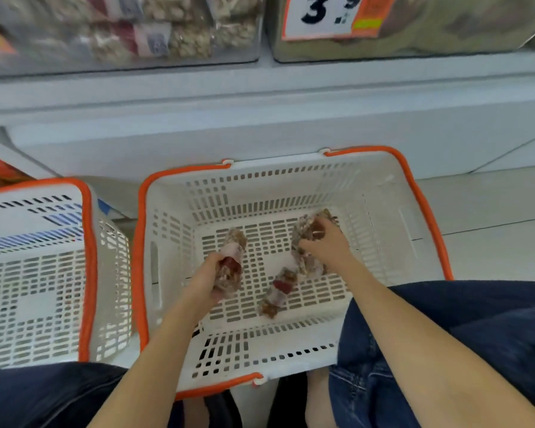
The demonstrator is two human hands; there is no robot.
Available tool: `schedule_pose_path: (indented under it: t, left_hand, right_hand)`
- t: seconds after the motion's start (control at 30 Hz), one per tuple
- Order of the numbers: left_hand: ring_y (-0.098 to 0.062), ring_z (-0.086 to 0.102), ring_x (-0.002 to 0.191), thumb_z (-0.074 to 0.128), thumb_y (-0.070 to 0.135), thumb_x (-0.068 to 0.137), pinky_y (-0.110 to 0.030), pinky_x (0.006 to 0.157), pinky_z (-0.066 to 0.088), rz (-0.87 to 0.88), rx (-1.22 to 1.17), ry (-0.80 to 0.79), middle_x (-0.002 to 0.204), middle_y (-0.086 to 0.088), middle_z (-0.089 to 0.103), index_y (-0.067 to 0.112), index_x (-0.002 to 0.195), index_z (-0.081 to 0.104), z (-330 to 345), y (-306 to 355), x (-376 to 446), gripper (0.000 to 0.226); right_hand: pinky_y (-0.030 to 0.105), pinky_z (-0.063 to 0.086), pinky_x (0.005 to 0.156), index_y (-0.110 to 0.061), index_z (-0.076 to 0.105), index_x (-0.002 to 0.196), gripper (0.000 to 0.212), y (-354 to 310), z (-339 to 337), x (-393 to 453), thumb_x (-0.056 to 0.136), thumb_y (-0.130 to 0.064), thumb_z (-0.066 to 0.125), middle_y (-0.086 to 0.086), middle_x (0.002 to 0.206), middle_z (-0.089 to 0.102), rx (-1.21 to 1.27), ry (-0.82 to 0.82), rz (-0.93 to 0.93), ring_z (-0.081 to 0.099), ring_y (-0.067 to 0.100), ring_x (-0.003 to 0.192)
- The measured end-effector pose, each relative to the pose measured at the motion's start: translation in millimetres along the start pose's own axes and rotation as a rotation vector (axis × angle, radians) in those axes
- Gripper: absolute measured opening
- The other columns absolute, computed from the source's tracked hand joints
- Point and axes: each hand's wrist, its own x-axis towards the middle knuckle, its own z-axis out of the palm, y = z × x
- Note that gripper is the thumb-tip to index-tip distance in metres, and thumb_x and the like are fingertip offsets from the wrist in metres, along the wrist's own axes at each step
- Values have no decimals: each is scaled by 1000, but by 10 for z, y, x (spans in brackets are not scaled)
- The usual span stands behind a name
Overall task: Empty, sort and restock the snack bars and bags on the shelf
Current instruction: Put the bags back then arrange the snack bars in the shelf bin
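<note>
**Both hands in the basket, each holding snack bars**

Nearest: dark jeans (491, 341) of the crouching person, right knee covering the basket's near right corner; forearms cut off at the bottom edge. Left hand (212, 278) grips one snack bar (233, 261), fingers curled round its lower half, upper end sticking out beyond the grip. Right hand (325, 242) grasps a bunch of bars (306, 242); how many is unclear, hand covers most, motion blur. Between the two grips, slightly nearer, a loose bar (280, 291) lies on the slotted floor of the white basket (260, 186) with orange handles. Left of the left grip, well apart, a second basket (37, 273), cut off by the frame edge; contents not visible. Beyond both grips: pale shelf base (260, 118), then clear bins with bagged snacks (155, 32), blurred. Price sign (328, 17) reads "3", rest cropped.
</note>
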Motion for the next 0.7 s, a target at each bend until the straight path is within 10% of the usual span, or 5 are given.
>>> schedule_pose_path:
  t: [0.13,0.27,0.7]
  left_hand:
    - [-24,57,70,39,23,94,-28,48,53,96,-281,-202,86,-17,61,-5,126,46,-8,153,-407,42]
    - [-21,61,61,45,20,93,-27,54,54,245,-364,-364,75,-13,62,-1,107,55,12,202,-885,27]
    - [-19,70,87,48,51,92,-35,69,54,460,139,-382,102,-6,72,17,117,62,-52,165,-1769,45]
  right_hand:
    - [41,55,78,-11,57,107,15,-538,-26,-426,95,-7,49,10,93,65,797,-247,58,64,20,82]
    - [44,50,77,-11,61,95,20,-693,37,-838,80,-12,48,9,84,64,1245,-519,-36,63,24,75]
    - [36,57,71,-15,62,110,26,-1310,53,-1521,85,-15,67,1,91,71,907,-230,-292,69,16,88]
